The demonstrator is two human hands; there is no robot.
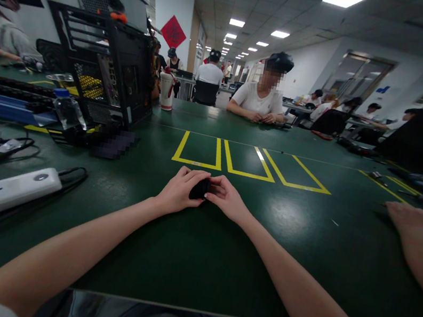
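Note:
Between my two hands is a small black object [198, 189] with a rounded outline; its kind cannot be made out. My left hand [182, 190] curls around it from the left, fingers over the top and thumb underneath. On the other side, my right hand [226, 197] has its fingertips closed against the right end of the object, with the thumb near its front. Fingers cover much of it. Both hands are low over the green table [186, 262], just in front of the yellow tape outlines [196, 164].
To the left stand a black computer case [128, 74], a water bottle [69, 110] and a white power strip [6, 197] with cables. A paper cup [166, 90] is farther back. Another person's hand [408, 218] rests at the right; a person [263, 94] sits opposite.

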